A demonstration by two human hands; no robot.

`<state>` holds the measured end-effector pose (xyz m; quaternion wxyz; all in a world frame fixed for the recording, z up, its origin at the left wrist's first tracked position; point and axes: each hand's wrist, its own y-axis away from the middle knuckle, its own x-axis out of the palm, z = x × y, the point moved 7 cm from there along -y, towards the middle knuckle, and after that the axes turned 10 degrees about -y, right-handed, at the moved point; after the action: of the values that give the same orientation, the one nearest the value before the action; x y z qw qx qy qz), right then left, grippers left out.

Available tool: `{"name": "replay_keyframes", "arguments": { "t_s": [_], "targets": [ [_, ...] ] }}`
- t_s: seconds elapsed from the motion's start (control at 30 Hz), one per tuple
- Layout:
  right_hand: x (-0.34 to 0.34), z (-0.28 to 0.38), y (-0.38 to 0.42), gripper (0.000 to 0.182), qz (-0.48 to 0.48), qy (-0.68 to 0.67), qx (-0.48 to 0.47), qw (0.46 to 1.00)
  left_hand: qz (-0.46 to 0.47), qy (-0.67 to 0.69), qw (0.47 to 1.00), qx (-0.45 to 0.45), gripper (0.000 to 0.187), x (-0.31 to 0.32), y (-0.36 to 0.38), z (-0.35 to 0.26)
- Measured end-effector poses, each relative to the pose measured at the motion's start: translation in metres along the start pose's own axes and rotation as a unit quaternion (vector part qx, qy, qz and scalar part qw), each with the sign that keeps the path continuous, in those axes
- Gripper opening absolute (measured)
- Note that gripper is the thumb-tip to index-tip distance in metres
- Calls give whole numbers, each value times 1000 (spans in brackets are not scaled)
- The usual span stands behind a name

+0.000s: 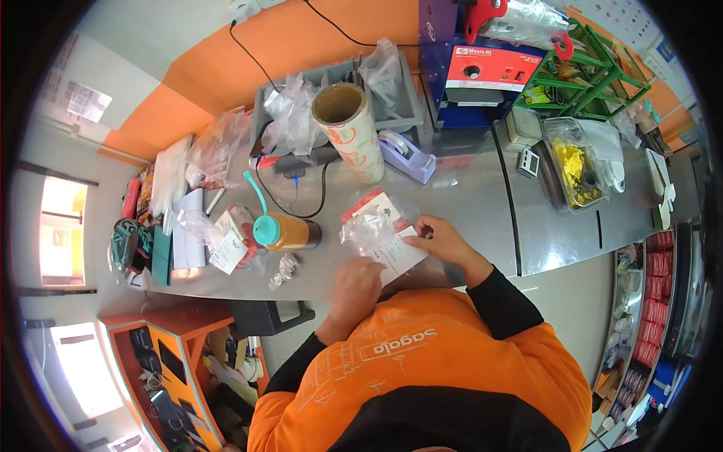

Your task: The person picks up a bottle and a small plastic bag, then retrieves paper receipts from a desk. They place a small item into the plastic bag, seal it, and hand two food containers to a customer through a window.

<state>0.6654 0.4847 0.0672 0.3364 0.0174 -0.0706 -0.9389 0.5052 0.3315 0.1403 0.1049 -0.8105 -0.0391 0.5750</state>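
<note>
A white printed paper slip (402, 257) lies over a clear plastic bag (367, 233) on the steel table. My right hand (446, 242) pinches the slip's upper right edge between thumb and fingers. At the slip's lower left is my left hand (355, 289), smeared by motion, so its fingers cannot be made out. Just beyond both hands, a red and white packet (382, 205) shows through the plastic. A crumpled clear wrapper (285, 270) sits to the left of my left hand.
Left on the steel table (452, 197) stand an amber bottle with a turquoise lid (288, 232) and another bagged packet (236, 233). Farther back are a tall cardboard roll (349, 139), a lilac tape dispenser (407, 156) and a grey bin (399, 113). A yellow-filled container (575, 167) is at right.
</note>
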Motion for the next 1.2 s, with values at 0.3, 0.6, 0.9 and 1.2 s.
{"name": "replay_keyframes", "arguments": {
  "t_s": [0.3, 0.6, 0.9, 1.2],
  "targets": [
    [-53, -5, -29, 27, -147, -75, 39, 986, 67, -73, 987, 130, 53, 32, -18, -16],
    [-102, -31, -121, 36, -116, -63, 161, 978, 71, -81, 987, 121, 40, 20, -29, -25],
    [-99, -29, -142, 32, -41, 10, 205, 978, 38, -139, 980, 136, 46, 26, -30, -26],
    [-119, -52, -101, 18, -68, -133, 58, 987, 13, -164, 976, 145, 52, 29, -31, -23]
  ]
}}
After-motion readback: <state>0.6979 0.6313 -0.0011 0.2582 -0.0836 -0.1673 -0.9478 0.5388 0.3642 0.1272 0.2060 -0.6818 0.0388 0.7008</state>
